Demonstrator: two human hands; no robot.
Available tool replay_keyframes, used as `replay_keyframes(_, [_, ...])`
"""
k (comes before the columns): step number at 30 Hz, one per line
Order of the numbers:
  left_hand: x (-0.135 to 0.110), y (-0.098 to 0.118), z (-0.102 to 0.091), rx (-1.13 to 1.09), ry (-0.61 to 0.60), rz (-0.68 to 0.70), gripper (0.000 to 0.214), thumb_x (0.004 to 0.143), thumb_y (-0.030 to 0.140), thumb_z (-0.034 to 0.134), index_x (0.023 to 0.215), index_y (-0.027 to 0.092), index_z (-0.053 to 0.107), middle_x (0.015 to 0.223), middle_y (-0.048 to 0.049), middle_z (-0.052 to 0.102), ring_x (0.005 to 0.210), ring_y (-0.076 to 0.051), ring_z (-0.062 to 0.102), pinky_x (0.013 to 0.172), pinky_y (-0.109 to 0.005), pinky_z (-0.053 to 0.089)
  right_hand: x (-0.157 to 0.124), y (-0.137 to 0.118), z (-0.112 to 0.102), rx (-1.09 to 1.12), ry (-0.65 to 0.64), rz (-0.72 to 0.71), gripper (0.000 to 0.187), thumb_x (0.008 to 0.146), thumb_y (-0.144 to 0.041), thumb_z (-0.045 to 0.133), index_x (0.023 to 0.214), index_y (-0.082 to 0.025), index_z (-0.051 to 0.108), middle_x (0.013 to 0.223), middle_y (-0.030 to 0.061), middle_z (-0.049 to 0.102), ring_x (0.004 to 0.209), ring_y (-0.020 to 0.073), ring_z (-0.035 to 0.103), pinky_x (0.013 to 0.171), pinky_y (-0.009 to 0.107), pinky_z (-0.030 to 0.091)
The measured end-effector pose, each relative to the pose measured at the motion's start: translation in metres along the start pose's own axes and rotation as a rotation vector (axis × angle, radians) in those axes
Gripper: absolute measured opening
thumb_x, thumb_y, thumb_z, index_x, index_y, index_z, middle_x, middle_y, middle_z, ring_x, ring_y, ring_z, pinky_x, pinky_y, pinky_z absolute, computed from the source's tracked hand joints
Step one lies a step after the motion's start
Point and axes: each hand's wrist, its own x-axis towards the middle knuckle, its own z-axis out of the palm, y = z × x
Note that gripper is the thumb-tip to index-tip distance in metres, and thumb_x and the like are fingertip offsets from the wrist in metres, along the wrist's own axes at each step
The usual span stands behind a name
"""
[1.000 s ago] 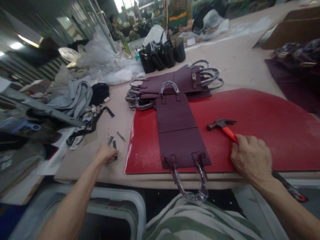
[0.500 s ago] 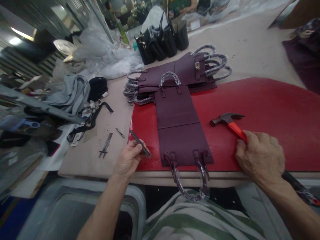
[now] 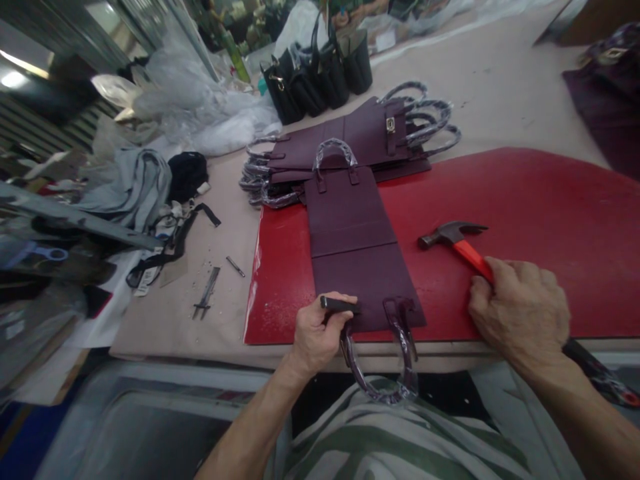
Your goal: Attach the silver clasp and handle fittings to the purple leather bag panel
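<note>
A flat dark purple bag panel point(image 3: 353, 243) lies on a red mat point(image 3: 520, 220), its plastic-wrapped handle point(image 3: 385, 363) hanging over the table's near edge. My left hand point(image 3: 317, 333) is closed on a short dark metal rod point(image 3: 337, 305), held at the panel's near left handle tab. My right hand point(image 3: 520, 310) is wrapped round the orange handle of a claw hammer point(image 3: 457, 240) that rests on the mat to the right of the panel.
A stack of similar purple panels point(image 3: 350, 143) lies behind the mat, with black bags point(image 3: 320, 80) beyond. Small metal tools point(image 3: 205, 300) and cloth scraps point(image 3: 135, 190) lie on the beige table at left. A cardboard box and more purple pieces sit at far right.
My left hand picked the dark rod up from the table at left and carried it right to the panel's near handle tab. The right hand stayed on the hammer.
</note>
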Motion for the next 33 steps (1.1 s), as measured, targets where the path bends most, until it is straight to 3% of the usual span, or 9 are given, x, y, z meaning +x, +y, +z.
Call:
replay_keyframes(25, [0.003,0.000,0.004,0.017,-0.019,0.008,0.016,0.090,0.015,0.062,0.100,0.020,0.073,0.099,-0.0060,0.077,0.094,-0.019,0.073,0.088,-0.030,0.058,-0.002,0.000,0.003,0.014,0.040,0.004,0.033,0.098,-0.033,0.042,0.113,-0.012,0.064,0.097,0.0132,0.061,0.084,0.0287,0.050,0.069,0.037,0.036])
replay_keyframes(29, [0.004,-0.005,0.003,-0.237,0.029,-0.171,0.011,0.092,0.026,0.066,0.100,0.018,0.069,0.099,-0.0079,0.077,0.094,-0.021,0.074,0.090,-0.034,0.060,-0.001,0.001,0.002,0.011,0.028,0.005,0.034,0.099,-0.033,0.041,0.112,-0.012,0.063,0.097,0.0136,0.061,0.084,0.0288,0.050,0.069,0.036,0.036])
replay_keyframes(33, [0.008,-0.015,-0.001,-0.545,0.104,-0.298,0.030,0.088,0.038,0.074,0.104,0.017,0.061,0.099,-0.0090,0.077,0.091,-0.024,0.076,0.088,-0.042,0.062,-0.001,0.001,0.003,-0.001,0.031,0.010,0.035,0.099,-0.035,0.039,0.111,-0.012,0.063,0.096,0.0137,0.061,0.082,0.0288,0.049,0.066,0.036,0.035])
